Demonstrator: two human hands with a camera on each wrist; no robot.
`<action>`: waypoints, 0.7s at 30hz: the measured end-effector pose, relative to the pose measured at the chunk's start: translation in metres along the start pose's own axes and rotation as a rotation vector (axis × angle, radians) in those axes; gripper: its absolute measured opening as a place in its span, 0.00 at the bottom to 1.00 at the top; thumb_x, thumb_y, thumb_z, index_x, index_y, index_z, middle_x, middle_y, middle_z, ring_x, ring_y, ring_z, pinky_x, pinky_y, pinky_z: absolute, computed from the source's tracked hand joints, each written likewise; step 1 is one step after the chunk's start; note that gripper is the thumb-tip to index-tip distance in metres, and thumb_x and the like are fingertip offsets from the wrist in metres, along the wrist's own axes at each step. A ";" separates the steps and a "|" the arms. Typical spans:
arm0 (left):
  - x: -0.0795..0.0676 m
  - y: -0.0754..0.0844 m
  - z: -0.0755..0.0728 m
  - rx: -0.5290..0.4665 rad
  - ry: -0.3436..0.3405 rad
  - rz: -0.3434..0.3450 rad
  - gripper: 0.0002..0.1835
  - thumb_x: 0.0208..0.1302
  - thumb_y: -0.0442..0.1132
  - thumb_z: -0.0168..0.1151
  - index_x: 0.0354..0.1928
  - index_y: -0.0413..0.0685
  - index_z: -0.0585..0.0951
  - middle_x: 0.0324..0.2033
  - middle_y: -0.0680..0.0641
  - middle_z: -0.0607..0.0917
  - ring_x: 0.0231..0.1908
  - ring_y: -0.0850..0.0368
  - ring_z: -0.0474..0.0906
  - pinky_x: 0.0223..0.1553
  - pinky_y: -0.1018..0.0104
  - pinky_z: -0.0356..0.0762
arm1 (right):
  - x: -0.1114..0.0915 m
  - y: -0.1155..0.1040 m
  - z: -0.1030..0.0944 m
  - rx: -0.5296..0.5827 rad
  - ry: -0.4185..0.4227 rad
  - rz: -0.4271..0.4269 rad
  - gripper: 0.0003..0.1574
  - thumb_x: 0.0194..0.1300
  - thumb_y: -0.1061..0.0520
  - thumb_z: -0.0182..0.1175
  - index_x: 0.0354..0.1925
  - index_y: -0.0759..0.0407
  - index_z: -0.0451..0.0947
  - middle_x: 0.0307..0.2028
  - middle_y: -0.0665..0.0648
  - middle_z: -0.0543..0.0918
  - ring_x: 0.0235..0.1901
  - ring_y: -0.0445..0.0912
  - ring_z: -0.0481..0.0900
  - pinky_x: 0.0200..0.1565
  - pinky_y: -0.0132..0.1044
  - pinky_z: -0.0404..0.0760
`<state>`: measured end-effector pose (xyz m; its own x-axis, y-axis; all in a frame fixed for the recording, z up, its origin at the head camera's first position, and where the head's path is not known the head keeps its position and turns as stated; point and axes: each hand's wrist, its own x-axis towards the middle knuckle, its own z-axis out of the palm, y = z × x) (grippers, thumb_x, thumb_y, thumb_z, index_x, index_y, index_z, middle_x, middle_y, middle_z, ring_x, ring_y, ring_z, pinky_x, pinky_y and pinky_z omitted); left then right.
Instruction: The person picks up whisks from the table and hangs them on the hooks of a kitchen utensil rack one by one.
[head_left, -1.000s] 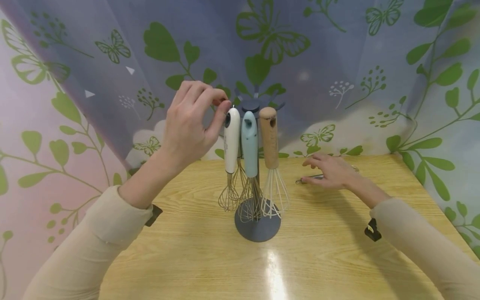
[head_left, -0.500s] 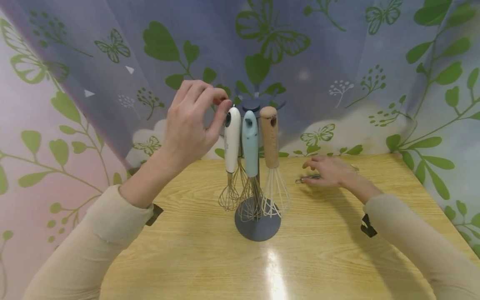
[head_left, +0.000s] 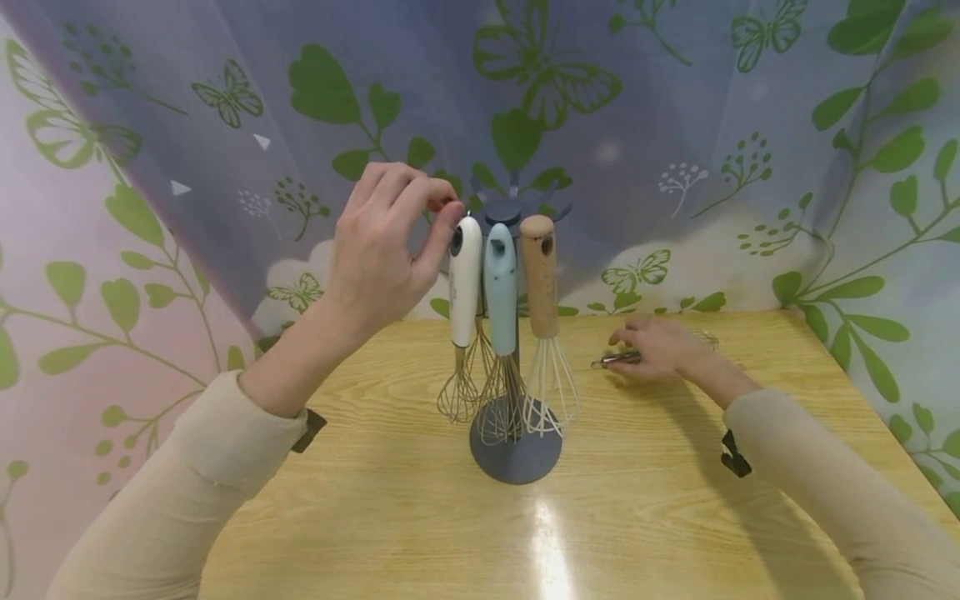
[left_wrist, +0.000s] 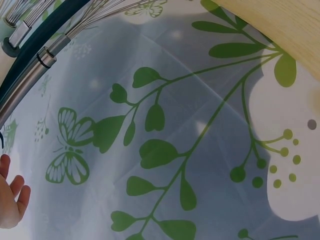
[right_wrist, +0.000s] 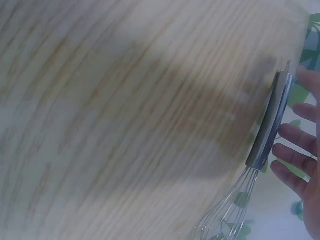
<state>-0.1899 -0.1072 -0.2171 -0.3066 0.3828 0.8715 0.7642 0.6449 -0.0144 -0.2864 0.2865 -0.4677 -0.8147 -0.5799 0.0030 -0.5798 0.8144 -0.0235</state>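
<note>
My left hand [head_left: 382, 242], thumb and fingertip together, pinches a hook of the dark whisk stand [head_left: 517, 458] beside the top of the white-handled whisk [head_left: 465, 279]. Only some of its fingers [left_wrist: 14, 192] show in the left wrist view. Also on the stand hang a light-blue-handled whisk [head_left: 500, 287] and a wooden-handled whisk [head_left: 540, 279]. A steel whisk [head_left: 621, 358] lies at the table's right rear under my right hand [head_left: 656, 346]. In the right wrist view the fairly straight right fingers [right_wrist: 295, 159] come right up to its steel handle, without wrapping round it.
The stand stands upright on the wood-grain table [head_left: 397, 508]. A curtain [head_left: 637, 125] patterned with leaves and butterflies hangs close behind the table. A steel-handled whisk [left_wrist: 25, 87] beside the dark pole appears in the left wrist view.
My right hand has shifted slightly right and its fingers have drawn in, so more of the steel whisk's handle shows. The left hand and the stand have stayed in place.
</note>
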 end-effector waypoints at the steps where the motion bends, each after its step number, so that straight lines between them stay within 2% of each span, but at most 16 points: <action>1: 0.000 0.000 0.000 -0.001 0.000 -0.001 0.12 0.78 0.40 0.59 0.42 0.37 0.84 0.35 0.38 0.84 0.45 0.39 0.77 0.51 0.50 0.77 | 0.000 0.000 0.000 0.002 -0.004 -0.001 0.31 0.69 0.33 0.65 0.58 0.52 0.83 0.42 0.55 0.82 0.35 0.46 0.81 0.28 0.37 0.75; 7: -0.001 0.000 0.000 -0.002 0.000 -0.002 0.12 0.78 0.40 0.60 0.42 0.37 0.84 0.35 0.38 0.84 0.45 0.39 0.77 0.50 0.49 0.77 | -0.001 -0.001 0.006 0.014 -0.021 -0.010 0.26 0.68 0.37 0.66 0.56 0.51 0.83 0.38 0.52 0.79 0.33 0.44 0.75 0.31 0.39 0.75; 15: -0.001 0.000 0.000 0.004 -0.006 0.001 0.12 0.79 0.40 0.59 0.42 0.38 0.84 0.35 0.38 0.84 0.45 0.39 0.77 0.51 0.49 0.77 | -0.003 0.000 0.011 -0.006 -0.020 -0.020 0.24 0.69 0.38 0.67 0.55 0.49 0.83 0.39 0.52 0.80 0.35 0.44 0.76 0.32 0.41 0.77; 21: -0.001 0.001 0.000 0.002 0.000 0.001 0.12 0.78 0.40 0.60 0.42 0.38 0.84 0.35 0.38 0.85 0.45 0.39 0.77 0.50 0.49 0.77 | -0.003 0.002 0.013 -0.010 -0.004 -0.039 0.20 0.68 0.43 0.69 0.54 0.48 0.84 0.37 0.51 0.79 0.32 0.43 0.75 0.30 0.39 0.75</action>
<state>-0.1890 -0.1072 -0.2176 -0.3057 0.3834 0.8715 0.7632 0.6459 -0.0165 -0.2848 0.2895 -0.4811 -0.7916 -0.6110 -0.0005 -0.6110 0.7916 -0.0133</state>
